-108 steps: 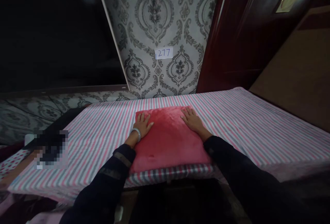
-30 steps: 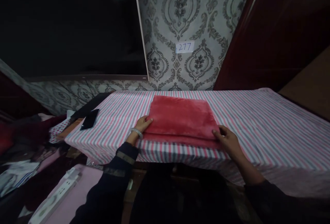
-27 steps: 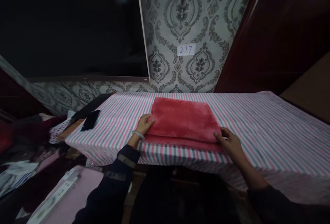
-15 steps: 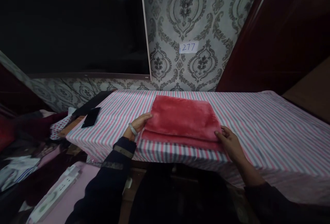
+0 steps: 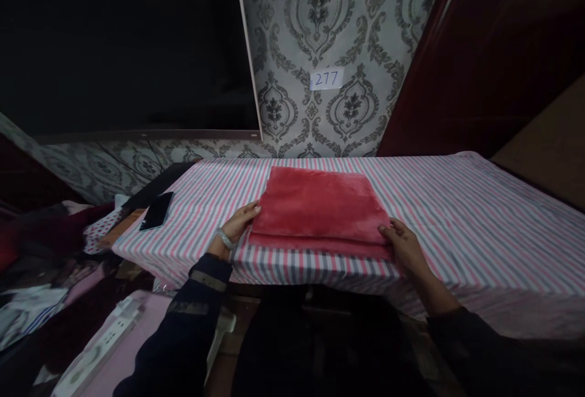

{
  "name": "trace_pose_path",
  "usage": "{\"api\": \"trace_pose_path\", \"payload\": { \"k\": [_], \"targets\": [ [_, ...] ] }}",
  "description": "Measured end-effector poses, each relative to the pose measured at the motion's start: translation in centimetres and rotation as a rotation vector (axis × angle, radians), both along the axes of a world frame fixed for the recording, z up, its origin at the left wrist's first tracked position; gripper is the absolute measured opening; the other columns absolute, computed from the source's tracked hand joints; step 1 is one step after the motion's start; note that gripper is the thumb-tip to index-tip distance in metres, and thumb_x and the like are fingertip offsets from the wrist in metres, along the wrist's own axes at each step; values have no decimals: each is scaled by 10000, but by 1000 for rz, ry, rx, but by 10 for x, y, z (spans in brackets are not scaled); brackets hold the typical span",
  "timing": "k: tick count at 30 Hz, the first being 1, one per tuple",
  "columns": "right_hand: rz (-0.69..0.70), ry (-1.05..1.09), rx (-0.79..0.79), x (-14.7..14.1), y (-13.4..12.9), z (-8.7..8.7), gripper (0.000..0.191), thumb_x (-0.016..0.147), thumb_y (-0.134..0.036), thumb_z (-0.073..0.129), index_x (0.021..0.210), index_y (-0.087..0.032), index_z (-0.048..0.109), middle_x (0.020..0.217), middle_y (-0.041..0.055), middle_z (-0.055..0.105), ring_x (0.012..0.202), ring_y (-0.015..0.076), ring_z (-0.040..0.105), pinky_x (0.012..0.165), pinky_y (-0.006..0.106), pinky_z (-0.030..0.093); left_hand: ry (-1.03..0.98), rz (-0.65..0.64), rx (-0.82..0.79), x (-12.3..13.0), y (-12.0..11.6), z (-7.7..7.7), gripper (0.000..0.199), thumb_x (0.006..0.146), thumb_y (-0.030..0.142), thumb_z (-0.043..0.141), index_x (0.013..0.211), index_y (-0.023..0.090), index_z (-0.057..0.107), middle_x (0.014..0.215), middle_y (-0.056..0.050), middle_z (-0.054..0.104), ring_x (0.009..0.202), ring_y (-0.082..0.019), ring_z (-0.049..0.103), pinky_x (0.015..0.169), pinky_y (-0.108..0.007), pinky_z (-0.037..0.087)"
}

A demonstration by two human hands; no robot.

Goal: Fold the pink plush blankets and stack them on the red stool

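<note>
A folded red plush cloth (image 5: 315, 205) lies flat near the front edge of the table. Its upper layer stops a little short of the front, so a narrow strip of the lower layer shows below it. My left hand (image 5: 240, 221), with a bracelet at the wrist, is closed on the cloth's left edge, thumb on top. On the other side my right hand (image 5: 404, 245) pinches the front right corner of the upper layer between thumb and fingers. The undersides of the fingers are partly hidden.
A pink, white and grey striped cover (image 5: 452, 220) drapes over the table. At its left end lies a black phone (image 5: 156, 211). A power strip (image 5: 103, 345) and piled clothes (image 5: 31, 305) are at lower left. Behind hangs a large dark television (image 5: 137, 50).
Both hands have drawn the upper layer slightly toward the front, mostly at the left, and the exposed lower strip is narrower. The whole view has shifted a little.
</note>
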State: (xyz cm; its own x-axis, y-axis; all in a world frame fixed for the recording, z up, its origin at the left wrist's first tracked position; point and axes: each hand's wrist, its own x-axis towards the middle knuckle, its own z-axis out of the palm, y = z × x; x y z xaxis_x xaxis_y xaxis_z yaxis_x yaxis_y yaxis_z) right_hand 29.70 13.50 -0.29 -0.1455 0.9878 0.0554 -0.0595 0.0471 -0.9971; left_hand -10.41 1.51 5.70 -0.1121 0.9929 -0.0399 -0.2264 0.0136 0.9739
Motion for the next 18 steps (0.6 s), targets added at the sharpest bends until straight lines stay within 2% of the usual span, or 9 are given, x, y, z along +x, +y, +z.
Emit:
{"api": "trace_pose_path", "payload": {
  "k": [4, 6, 8, 12, 15, 18],
  "targets": [
    [-35, -73, 44, -5, -2, 5, 743, 738, -610, 727, 1338, -210, 552, 758, 3, 686, 673, 225, 657, 624, 340, 539, 35, -24, 14, 9, 7, 11, 744, 690, 448, 898, 1360, 230, 660, 1280, -119, 737, 1206, -327, 684, 1071, -437, 518],
    [-60, -156, 109, -7, -4, 10, 809, 749, -595, 714, 1422, -191, 520, 689, -25, 629, 606, 198, 592, 564, 314, 494, 75, -73, -4, 10, 13, 15, 804, 653, 412, 921, 1388, 244, 641, 1285, -115, 736, 1211, -339, 680, 1061, -443, 525],
    [-82, -217, 177, -8, -5, 17, 789, 763, -574, 698, 1426, -173, 546, 589, -63, 511, 521, 164, 480, 501, 290, 421, 117, -49, 0, 9, 19, 18, 824, 621, 397, 933, 1376, 218, 653, 1241, -120, 753, 1192, -352, 687, 1051, -452, 530],
    [-112, -207, 228, -9, -7, 27, 748, 800, -565, 663, 1426, -166, 564, 536, -95, 335, 465, 137, 325, 450, 282, 304, 84, 157, 104, 0, 21, 18, 785, 607, 446, 919, 1309, 180, 689, 1175, -127, 776, 1154, -334, 706, 1064, -440, 525],
    [-91, -214, 181, -8, -8, 22, 705, 791, -570, 656, 1372, -177, 601, 526, -96, 334, 456, 132, 328, 445, 272, 285, 76, 86, 15, -1, 13, 9, 757, 609, 457, 925, 1278, 186, 698, 1149, -135, 782, 1104, -331, 728, 1027, -447, 553],
    [-31, -207, 89, -5, -8, 12, 766, 772, -597, 663, 1403, -172, 566, 542, -74, 465, 484, 155, 438, 471, 276, 354, 105, 55, -76, 4, 2, 3, 859, 630, 464, 922, 1390, 204, 619, 1139, -122, 785, 1086, -323, 735, 1024, -465, 554]
  ]
}}
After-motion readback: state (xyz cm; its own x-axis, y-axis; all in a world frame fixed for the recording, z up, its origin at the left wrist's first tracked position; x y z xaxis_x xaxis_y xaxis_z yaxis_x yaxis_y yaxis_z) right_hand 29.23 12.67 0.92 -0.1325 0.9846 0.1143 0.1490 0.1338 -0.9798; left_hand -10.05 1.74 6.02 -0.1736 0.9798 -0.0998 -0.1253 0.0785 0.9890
